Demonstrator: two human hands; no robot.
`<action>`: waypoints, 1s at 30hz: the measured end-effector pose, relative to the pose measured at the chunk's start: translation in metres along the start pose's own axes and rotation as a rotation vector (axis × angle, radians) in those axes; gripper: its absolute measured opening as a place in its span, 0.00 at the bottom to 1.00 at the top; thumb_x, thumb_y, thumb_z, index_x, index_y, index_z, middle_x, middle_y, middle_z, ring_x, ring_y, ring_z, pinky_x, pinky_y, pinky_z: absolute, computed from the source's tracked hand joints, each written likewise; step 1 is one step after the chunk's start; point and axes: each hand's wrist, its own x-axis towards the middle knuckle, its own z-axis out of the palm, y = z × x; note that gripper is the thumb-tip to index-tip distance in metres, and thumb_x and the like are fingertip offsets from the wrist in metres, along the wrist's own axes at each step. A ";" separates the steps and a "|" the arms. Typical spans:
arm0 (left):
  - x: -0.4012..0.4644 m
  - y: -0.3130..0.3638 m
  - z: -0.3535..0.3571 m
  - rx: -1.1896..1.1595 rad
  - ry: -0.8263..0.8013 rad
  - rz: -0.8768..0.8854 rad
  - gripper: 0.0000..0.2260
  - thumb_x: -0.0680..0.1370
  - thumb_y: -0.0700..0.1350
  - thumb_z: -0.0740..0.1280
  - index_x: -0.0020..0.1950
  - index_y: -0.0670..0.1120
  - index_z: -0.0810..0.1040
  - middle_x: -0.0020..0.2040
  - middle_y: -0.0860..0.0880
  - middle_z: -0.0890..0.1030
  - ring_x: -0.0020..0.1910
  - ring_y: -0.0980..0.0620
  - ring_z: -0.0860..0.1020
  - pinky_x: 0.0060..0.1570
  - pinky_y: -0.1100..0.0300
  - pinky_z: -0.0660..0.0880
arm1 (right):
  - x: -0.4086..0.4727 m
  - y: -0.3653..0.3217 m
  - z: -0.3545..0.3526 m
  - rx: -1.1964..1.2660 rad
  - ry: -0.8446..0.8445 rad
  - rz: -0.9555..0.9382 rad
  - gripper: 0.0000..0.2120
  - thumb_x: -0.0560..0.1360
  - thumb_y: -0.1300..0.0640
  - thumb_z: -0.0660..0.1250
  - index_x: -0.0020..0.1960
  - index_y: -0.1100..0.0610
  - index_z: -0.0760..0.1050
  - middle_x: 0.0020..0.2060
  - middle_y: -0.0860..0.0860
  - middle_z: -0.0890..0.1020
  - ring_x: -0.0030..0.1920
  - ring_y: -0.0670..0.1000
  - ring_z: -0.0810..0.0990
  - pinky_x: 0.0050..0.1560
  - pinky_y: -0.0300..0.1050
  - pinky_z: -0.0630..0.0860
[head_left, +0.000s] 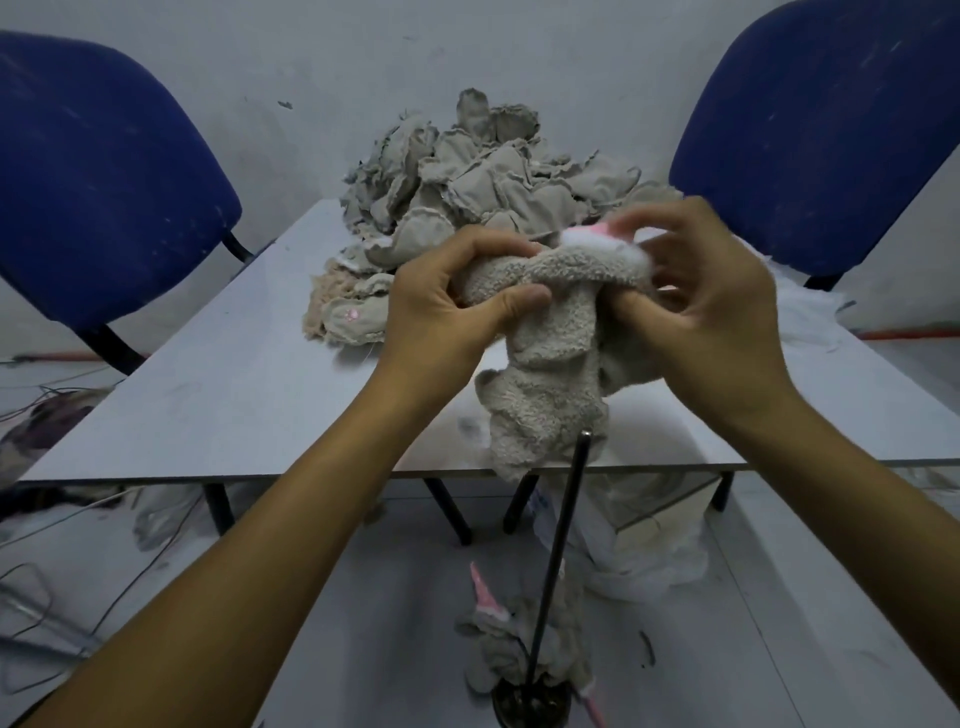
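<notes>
Head view: left hand (447, 296) and right hand (711, 301) grip a limp, fuzzy beige plush skin (550, 374) above the bench (234, 395)

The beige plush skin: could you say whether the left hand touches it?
Touching: the head view shows the left hand gripping the plush skin, thumb pressed against it.

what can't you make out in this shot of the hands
head view:
fuzzy beige plush skin: its upper end is covered by left hand and right hand.
pink and white tuft: blurred, partly behind that hand.
black rod: base cut by bottom edge.
</notes>
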 end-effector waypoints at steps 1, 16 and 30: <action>-0.001 0.000 0.000 -0.019 -0.002 -0.013 0.12 0.71 0.38 0.76 0.50 0.50 0.80 0.48 0.56 0.81 0.48 0.60 0.80 0.47 0.61 0.77 | 0.000 -0.002 0.000 0.044 0.022 -0.007 0.15 0.75 0.64 0.72 0.59 0.55 0.73 0.53 0.49 0.82 0.51 0.47 0.83 0.49 0.46 0.81; -0.010 -0.037 -0.020 0.488 -0.290 -0.244 0.14 0.81 0.53 0.65 0.66 0.52 0.77 0.58 0.52 0.76 0.59 0.54 0.74 0.59 0.55 0.73 | -0.006 0.015 0.014 0.084 -0.158 0.237 0.07 0.78 0.50 0.65 0.52 0.48 0.80 0.46 0.42 0.83 0.45 0.44 0.81 0.42 0.33 0.75; -0.006 -0.087 -0.008 1.112 -0.539 -0.446 0.27 0.81 0.54 0.60 0.79 0.56 0.57 0.75 0.45 0.64 0.69 0.38 0.66 0.64 0.43 0.69 | -0.036 0.044 0.057 -0.320 -0.622 0.232 0.07 0.78 0.55 0.65 0.53 0.46 0.78 0.44 0.44 0.72 0.49 0.50 0.73 0.55 0.52 0.72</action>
